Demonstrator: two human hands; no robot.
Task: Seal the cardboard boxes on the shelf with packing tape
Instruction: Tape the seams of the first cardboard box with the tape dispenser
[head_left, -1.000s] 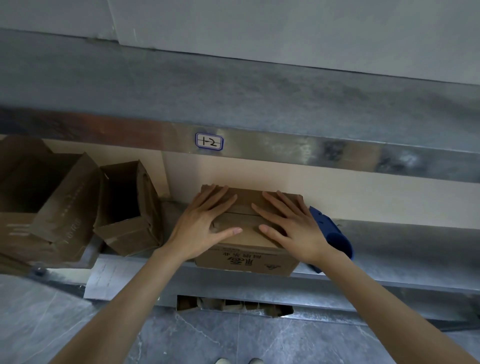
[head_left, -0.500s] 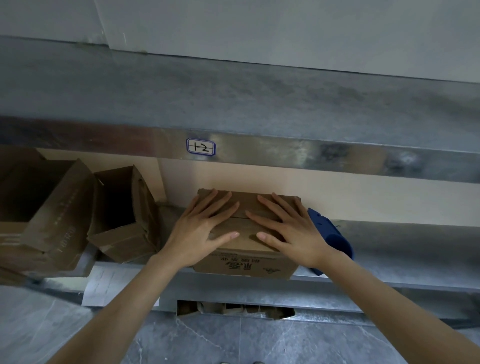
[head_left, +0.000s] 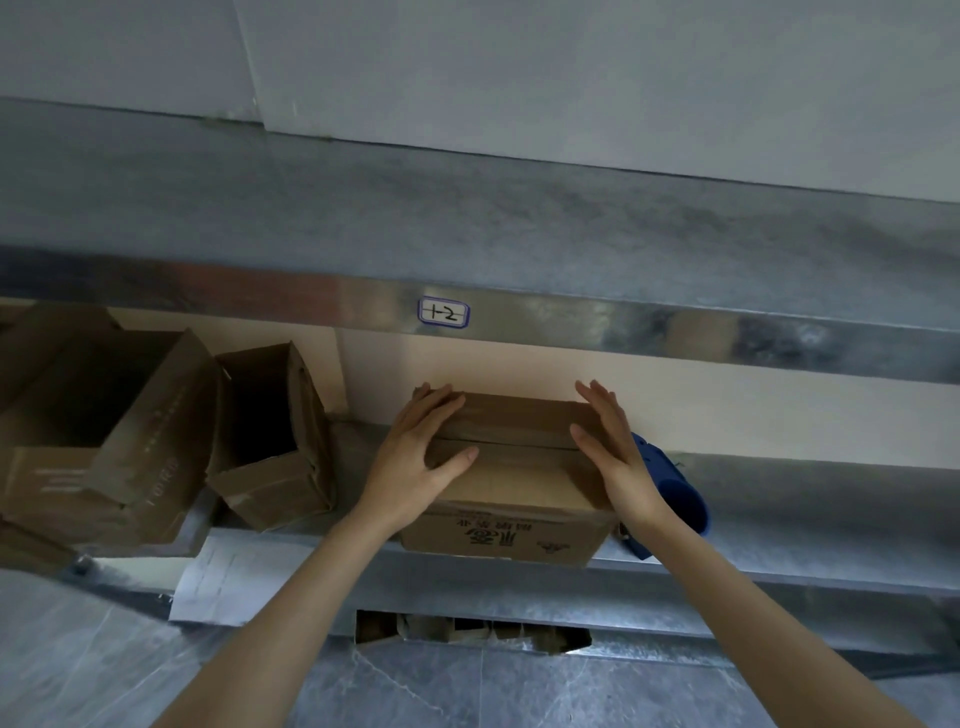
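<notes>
The cardboard box (head_left: 511, 467) sits at the front edge of the lower metal shelf (head_left: 810, 499), printed face toward the camera. Its two top flaps are folded shut and meet in a seam running from side to side.

The left hand (head_left: 415, 457) lies flat on the left part of the box's top. Its fingers (head_left: 436, 402) are straight and reach to the box's back left corner, while the thumb spreads out over the front flap; it presses on the box and grips nothing. The right hand (head_left: 615, 457) is at the box's right edge, turned on its side with the palm facing the box. Its fingers (head_left: 597, 402) are straight and close together and hold nothing; whether they touch the cardboard I cannot tell.

Just right of the box, partly hidden behind the right wrist, a blue plastic object (head_left: 680, 493) rests on the shelf. Left of the box stands a small open box (head_left: 270, 441), tipped with its mouth upward and forward, and further left a larger open box (head_left: 104, 431). A white paper sheet (head_left: 218, 582) hangs over the shelf's front, below and left of the box. Above the box, on the upper shelf's edge, a label (head_left: 443, 313) reads "1-2"
</notes>
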